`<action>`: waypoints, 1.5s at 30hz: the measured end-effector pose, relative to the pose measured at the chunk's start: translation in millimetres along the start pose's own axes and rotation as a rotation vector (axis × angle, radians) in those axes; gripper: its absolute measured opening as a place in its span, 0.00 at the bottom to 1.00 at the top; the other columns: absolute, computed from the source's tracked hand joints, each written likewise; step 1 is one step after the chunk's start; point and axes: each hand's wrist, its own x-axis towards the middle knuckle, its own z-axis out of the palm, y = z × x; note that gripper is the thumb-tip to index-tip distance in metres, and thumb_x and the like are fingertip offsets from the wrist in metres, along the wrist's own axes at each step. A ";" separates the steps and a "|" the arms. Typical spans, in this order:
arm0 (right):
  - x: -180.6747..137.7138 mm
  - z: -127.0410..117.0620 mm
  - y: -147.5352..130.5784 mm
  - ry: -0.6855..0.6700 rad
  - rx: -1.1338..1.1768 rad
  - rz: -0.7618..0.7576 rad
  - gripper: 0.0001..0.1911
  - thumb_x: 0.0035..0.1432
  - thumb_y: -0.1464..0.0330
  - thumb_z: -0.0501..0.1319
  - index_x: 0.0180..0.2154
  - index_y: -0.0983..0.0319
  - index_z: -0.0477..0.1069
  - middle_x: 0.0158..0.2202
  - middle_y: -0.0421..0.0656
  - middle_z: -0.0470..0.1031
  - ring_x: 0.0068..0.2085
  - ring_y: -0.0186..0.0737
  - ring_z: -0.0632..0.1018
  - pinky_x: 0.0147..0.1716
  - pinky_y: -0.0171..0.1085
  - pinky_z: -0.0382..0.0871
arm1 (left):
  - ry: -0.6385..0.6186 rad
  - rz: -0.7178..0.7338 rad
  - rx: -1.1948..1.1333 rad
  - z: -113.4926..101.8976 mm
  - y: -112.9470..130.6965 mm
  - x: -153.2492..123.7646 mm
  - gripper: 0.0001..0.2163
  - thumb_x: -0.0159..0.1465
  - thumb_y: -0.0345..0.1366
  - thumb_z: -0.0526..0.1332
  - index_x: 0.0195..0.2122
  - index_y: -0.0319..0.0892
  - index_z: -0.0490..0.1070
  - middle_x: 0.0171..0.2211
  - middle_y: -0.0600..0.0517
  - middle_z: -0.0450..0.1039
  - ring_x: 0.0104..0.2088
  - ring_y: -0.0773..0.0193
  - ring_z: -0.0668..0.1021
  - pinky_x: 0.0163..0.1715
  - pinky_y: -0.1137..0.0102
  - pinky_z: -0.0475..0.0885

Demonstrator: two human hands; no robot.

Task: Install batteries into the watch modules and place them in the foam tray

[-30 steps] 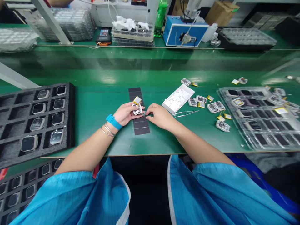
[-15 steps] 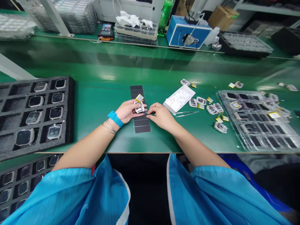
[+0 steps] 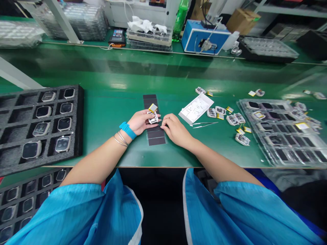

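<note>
My left hand [image 3: 140, 121] holds a white smartwatch case [image 3: 153, 117] with its inner parts exposed. A silver battery with yellow edging [image 3: 153, 108] stands up at the case's far side. Just right of it is my right hand [image 3: 173, 127], its thumb and forefinger pinched together; whatever is between them is too small to make out. Both hands are over a black strip marked into sections [image 3: 156, 140] on the green bench. Beyond my right hand lie tweezers [image 3: 204, 124] and a white tray of tiny parts [image 3: 196, 109].
On the left, a black foam tray [image 3: 79, 126] carries several watches. Open watch cases [image 3: 232, 119] with batteries lie to the right, beside stacked clear plastic trays [image 3: 265, 146]. A blue box [image 3: 192, 37] and a green bottle [image 3: 180, 20] stand on the back shelf.
My right hand has drawn slightly away from the watch case, leaving a small gap. My left hand still holds the case; the whole view has shifted a little.
</note>
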 end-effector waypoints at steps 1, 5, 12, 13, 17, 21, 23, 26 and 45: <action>-1.2 -3.9 -2.7 0.016 -0.009 -0.030 0.04 0.63 0.73 0.56 0.35 0.60 0.67 0.45 0.50 0.70 0.48 0.48 0.71 0.51 0.49 0.68 | 0.002 0.000 -0.003 0.3 0.0 0.1 0.06 0.60 0.22 0.61 0.36 0.36 0.73 0.34 0.47 0.80 0.32 0.64 0.82 0.46 0.57 0.78; 9.2 -26.8 -14.7 0.145 0.004 -0.118 0.04 0.64 0.68 0.57 0.35 0.58 0.68 0.45 0.49 0.73 0.49 0.49 0.73 0.52 0.52 0.66 | 0.019 -0.009 -0.001 0.6 -0.1 0.9 0.05 0.59 0.22 0.62 0.35 0.36 0.73 0.33 0.48 0.80 0.31 0.66 0.81 0.45 0.58 0.78; 37.8 -23.7 -6.3 0.217 0.443 0.038 0.07 0.56 0.65 0.65 0.29 0.60 0.71 0.33 0.41 0.79 0.37 0.41 0.79 0.43 0.42 0.72 | 0.038 0.026 0.048 2.4 -2.1 0.8 0.05 0.58 0.22 0.61 0.33 0.36 0.72 0.27 0.51 0.77 0.28 0.66 0.80 0.40 0.61 0.80; 37.8 -17.7 -2.6 0.211 0.478 0.076 0.08 0.54 0.65 0.67 0.28 0.60 0.71 0.32 0.41 0.79 0.36 0.40 0.79 0.41 0.41 0.72 | 0.037 0.030 0.060 3.1 -2.3 0.4 0.05 0.58 0.22 0.61 0.32 0.36 0.72 0.27 0.51 0.76 0.27 0.67 0.79 0.39 0.62 0.80; 33.9 -0.4 6.3 0.139 0.548 0.141 0.10 0.50 0.64 0.68 0.29 0.61 0.70 0.30 0.40 0.78 0.34 0.38 0.78 0.39 0.39 0.71 | 0.027 0.049 0.105 5.2 -3.1 -1.0 0.04 0.57 0.22 0.62 0.32 0.35 0.74 0.27 0.50 0.75 0.25 0.68 0.78 0.31 0.69 0.80; 33.4 1.9 7.1 0.132 0.667 0.154 0.15 0.50 0.62 0.67 0.35 0.59 0.64 0.32 0.38 0.77 0.34 0.35 0.78 0.41 0.39 0.72 | 0.030 0.045 0.128 6.0 -3.0 -1.7 0.05 0.56 0.23 0.64 0.33 0.36 0.75 0.27 0.50 0.76 0.26 0.66 0.79 0.27 0.72 0.78; 33.7 1.1 7.0 0.132 0.675 0.158 0.17 0.51 0.62 0.67 0.38 0.58 0.62 0.32 0.37 0.77 0.35 0.35 0.78 0.42 0.40 0.71 | 0.029 0.042 0.129 6.4 -2.8 -1.8 0.06 0.56 0.23 0.64 0.35 0.36 0.76 0.28 0.49 0.77 0.27 0.66 0.80 0.27 0.72 0.78; 33.4 0.1 6.7 0.113 0.665 0.135 0.17 0.52 0.63 0.67 0.39 0.58 0.61 0.31 0.36 0.77 0.35 0.36 0.78 0.43 0.41 0.71 | 0.033 0.043 0.130 6.7 -2.8 -1.9 0.06 0.56 0.23 0.63 0.35 0.35 0.77 0.29 0.49 0.77 0.26 0.66 0.79 0.27 0.72 0.78; 29.4 2.3 -6.8 0.133 0.360 0.064 0.08 0.54 0.72 0.63 0.36 0.58 0.65 0.35 0.39 0.78 0.36 0.38 0.78 0.45 0.42 0.72 | 0.006 0.058 0.147 3.2 -6.0 0.4 0.04 0.54 0.24 0.66 0.31 0.36 0.75 0.29 0.49 0.77 0.26 0.69 0.77 0.32 0.70 0.80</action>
